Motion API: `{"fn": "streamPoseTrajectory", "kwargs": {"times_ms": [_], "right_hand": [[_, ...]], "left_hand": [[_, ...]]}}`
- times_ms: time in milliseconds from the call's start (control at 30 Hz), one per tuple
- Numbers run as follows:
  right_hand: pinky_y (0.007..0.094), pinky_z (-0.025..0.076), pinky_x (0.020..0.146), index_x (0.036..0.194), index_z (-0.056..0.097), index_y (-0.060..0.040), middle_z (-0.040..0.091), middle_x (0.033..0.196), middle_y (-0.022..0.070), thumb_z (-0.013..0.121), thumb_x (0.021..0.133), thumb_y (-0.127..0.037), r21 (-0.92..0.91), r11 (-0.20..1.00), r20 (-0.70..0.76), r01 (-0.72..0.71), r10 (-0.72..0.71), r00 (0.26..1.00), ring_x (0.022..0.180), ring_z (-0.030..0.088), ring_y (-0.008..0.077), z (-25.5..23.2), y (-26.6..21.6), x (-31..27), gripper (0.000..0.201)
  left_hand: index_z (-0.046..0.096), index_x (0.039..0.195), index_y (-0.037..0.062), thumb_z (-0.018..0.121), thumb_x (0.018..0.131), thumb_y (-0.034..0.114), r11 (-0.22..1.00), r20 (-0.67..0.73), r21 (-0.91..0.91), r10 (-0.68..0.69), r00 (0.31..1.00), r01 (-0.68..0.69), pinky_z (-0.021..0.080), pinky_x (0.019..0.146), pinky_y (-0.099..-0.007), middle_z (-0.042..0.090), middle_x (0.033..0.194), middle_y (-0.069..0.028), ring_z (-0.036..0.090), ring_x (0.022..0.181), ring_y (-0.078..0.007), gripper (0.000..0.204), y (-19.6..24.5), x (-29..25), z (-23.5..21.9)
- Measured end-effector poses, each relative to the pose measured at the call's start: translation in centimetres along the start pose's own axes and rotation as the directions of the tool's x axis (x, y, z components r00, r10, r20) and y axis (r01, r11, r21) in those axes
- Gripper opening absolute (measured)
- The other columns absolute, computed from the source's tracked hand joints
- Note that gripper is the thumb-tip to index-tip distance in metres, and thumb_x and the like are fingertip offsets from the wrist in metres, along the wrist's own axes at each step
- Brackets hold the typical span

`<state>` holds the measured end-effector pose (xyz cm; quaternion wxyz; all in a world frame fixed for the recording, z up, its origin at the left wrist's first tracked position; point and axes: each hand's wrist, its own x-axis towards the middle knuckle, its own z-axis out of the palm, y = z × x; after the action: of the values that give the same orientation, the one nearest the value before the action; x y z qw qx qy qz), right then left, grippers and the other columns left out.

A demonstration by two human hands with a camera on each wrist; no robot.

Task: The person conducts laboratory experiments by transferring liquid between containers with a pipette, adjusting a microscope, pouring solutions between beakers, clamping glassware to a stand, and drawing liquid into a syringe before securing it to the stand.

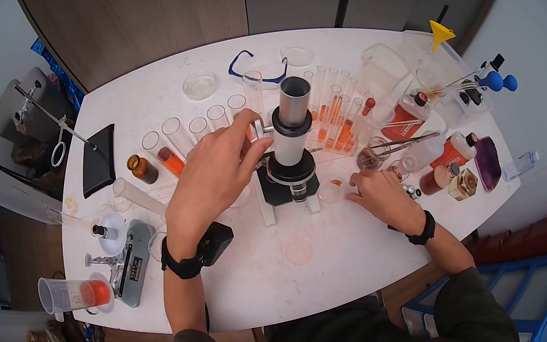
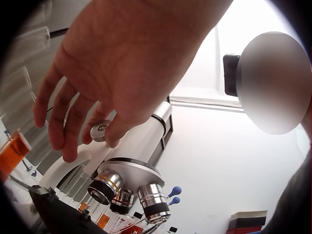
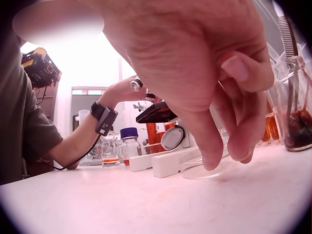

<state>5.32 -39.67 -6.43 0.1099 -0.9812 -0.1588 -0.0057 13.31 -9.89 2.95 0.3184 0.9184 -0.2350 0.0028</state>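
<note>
My left hand (image 1: 219, 169) reaches across to the microscope (image 1: 292, 145) at the table's middle. Its thumb and forefinger pinch the round focus knob (image 2: 100, 130) on the side, while the other fingers hang loose. Under the tube, metal objective lenses (image 2: 155, 202) show in the left wrist view. My right hand (image 1: 387, 199) is low at the table, right of the microscope base. Its bent fingers point down, fingertips right at the rim of a shallow clear glass dish (image 3: 197, 172). A round mirror (image 3: 173, 138) sits under the black stage (image 3: 157, 113).
Racked test tubes (image 1: 338, 128) with orange liquid stand behind the microscope. A jar with tweezers (image 1: 372, 154) and several bottles crowd the right. To the left are glass cylinders (image 1: 156, 146), a brown bottle (image 1: 141, 169), a balance (image 1: 136, 264) and a beaker (image 1: 64, 295). Blue-framed goggles (image 1: 258, 76) lie behind.
</note>
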Motion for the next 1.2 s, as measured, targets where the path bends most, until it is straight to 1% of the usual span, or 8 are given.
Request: {"fn": "streamPoseTrajectory", "kwargs": {"times_ms": [367, 633, 867, 967, 1067, 1133, 1167, 1200], "right_hand": [[0.0471, 0.051, 0.065, 0.087, 0.063, 0.0014, 0.067, 0.086, 0.0188, 0.077, 0.085, -0.021, -0.040, 0.999, -0.002, 0.014, -0.014, 1.000, 0.079, 0.067, 0.0393, -0.1, -0.2, -0.1, 0.026], [0.0468, 0.052, 0.067, 0.090, 0.067, 0.0012, 0.069, 0.087, 0.0179, 0.077, 0.085, -0.022, 0.039, 0.999, 0.038, -0.031, 0.030, 0.999, 0.079, 0.068, 0.0381, -0.1, -0.3, -0.1, 0.025], [0.0462, 0.053, 0.067, 0.091, 0.071, 0.0010, 0.070, 0.088, 0.0175, 0.076, 0.086, -0.024, 0.012, 1.000, 0.053, 0.000, -0.001, 0.999, 0.080, 0.069, 0.0375, -0.6, -0.4, -0.3, 0.027], [0.0459, 0.053, 0.067, 0.095, 0.072, -0.0003, 0.070, 0.087, 0.0166, 0.077, 0.086, -0.025, -0.008, 0.999, 0.118, -0.046, 0.047, 0.992, 0.081, 0.069, 0.0372, -1.2, -0.3, -0.1, 0.027], [0.0466, 0.053, 0.067, 0.104, 0.071, -0.0006, 0.070, 0.093, 0.0174, 0.074, 0.088, -0.020, 0.046, 0.997, 0.060, -0.056, 0.053, 0.997, 0.082, 0.069, 0.0374, -1.4, 0.1, 0.2, 0.025], [0.0469, 0.054, 0.070, 0.113, 0.068, -0.0004, 0.070, 0.101, 0.0183, 0.069, 0.086, -0.006, 0.016, 0.998, -0.093, 0.054, -0.052, 0.994, 0.083, 0.069, 0.0377, -1.6, 0.1, 0.9, 0.027], [0.0469, 0.054, 0.070, 0.113, 0.068, -0.0004, 0.070, 0.101, 0.0183, 0.069, 0.086, -0.006, 0.016, 0.998, -0.094, 0.052, -0.051, 0.994, 0.083, 0.069, 0.0377, -1.5, 0.2, 1.2, 0.027], [0.0469, 0.054, 0.071, 0.114, 0.068, -0.0001, 0.069, 0.104, 0.0182, 0.066, 0.083, -0.001, -0.017, 0.993, -0.088, 0.116, -0.117, 0.989, 0.083, 0.069, 0.0377, -1.3, 0.5, 1.5, 0.031]], "left_hand": [[0.056, 0.129, 0.0020, 0.059, 0.102, 0.025, 1.000, 0.021, 0.005, -0.026, 0.999, 0.026, 0.050, 0.072, -0.0406, 0.068, 0.080, -0.0170, 0.066, 0.073, -0.0304, 0.036, 0.2, 0.0, -0.1], [0.057, 0.130, 0.0029, 0.060, 0.102, 0.026, 0.999, 0.030, -0.002, -0.042, 0.999, 0.042, 0.051, 0.073, -0.0411, 0.069, 0.082, -0.0171, 0.067, 0.075, -0.0304, 0.036, 0.3, 0.0, -0.1], [0.057, 0.130, 0.0031, 0.060, 0.102, 0.026, 0.999, 0.026, 0.008, -0.041, 0.999, 0.040, 0.051, 0.073, -0.0409, 0.069, 0.082, -0.0167, 0.067, 0.075, -0.0301, 0.037, 0.3, 0.0, -0.1], [0.057, 0.130, 0.0031, 0.060, 0.102, 0.026, 0.999, 0.026, 0.005, -0.042, 0.999, 0.042, 0.050, 0.073, -0.0404, 0.068, 0.081, -0.0163, 0.066, 0.074, -0.0300, 0.036, 0.3, 0.0, -0.2], [0.056, 0.130, 0.0030, 0.060, 0.102, 0.025, 1.000, 0.015, 0.005, -0.015, 1.000, 0.015, 0.049, 0.072, -0.0400, 0.068, 0.080, -0.0161, 0.066, 0.073, -0.0299, 0.036, 0.0, 0.0, 0.0], [0.056, 0.129, 0.0029, 0.059, 0.102, 0.025, 1.000, 0.017, 0.011, -0.018, 1.000, 0.018, 0.049, 0.072, -0.0399, 0.067, 0.080, -0.0161, 0.065, 0.073, -0.0299, 0.035, 0.0, 0.1, 0.1], [0.056, 0.129, 0.0029, 0.059, 0.102, 0.025, 1.000, 0.017, 0.011, -0.016, 1.000, 0.016, 0.049, 0.072, -0.0399, 0.067, 0.080, -0.0161, 0.065, 0.073, -0.0299, 0.035, 0.1, 0.1, 0.1], [0.056, 0.129, 0.0030, 0.059, 0.102, 0.025, 1.000, 0.021, 0.017, -0.023, 1.000, 0.023, 0.049, 0.072, -0.0399, 0.067, 0.080, -0.0160, 0.065, 0.073, -0.0299, 0.035, 0.1, 0.1, 0.1]]}}
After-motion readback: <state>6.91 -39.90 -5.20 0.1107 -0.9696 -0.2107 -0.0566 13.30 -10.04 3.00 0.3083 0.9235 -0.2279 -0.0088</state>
